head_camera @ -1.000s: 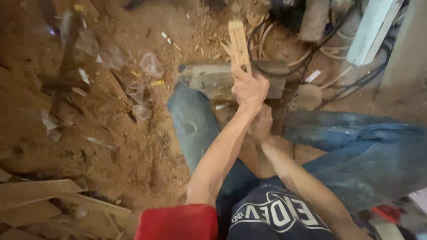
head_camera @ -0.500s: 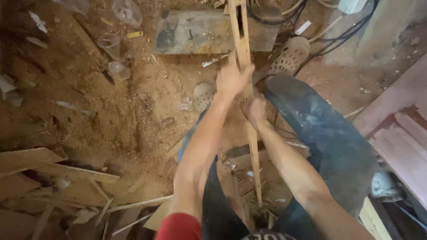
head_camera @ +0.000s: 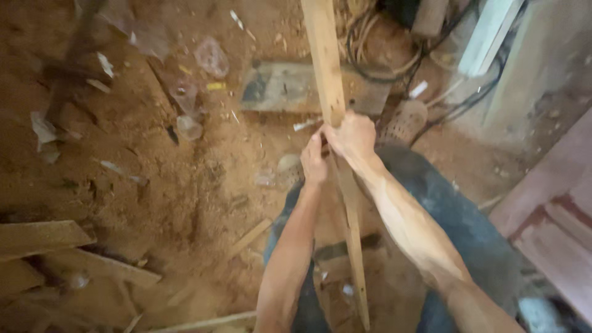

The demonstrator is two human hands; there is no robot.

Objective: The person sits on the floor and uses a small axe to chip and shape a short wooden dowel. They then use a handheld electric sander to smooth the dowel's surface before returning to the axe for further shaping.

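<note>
I see right hand (head_camera: 353,134) clenched on wooden slat (head_camera: 325,68), running 12 to 6 between my knees | left hand (head_camera: 313,161) grasping it at 9 | risk: blurred grip slips, slat drops onto scrap wood (head_camera: 37,237).

- Both forearms are seen bare, with no sleeves, watch or gloves reaching the left hand (head_camera: 313,161) or the right hand (head_camera: 353,135).
- Dusty blue-grey denim trousers (head_camera: 459,225) are worn on the legs.
- A pale perforated clog (head_camera: 404,121) is worn on one foot.
</note>
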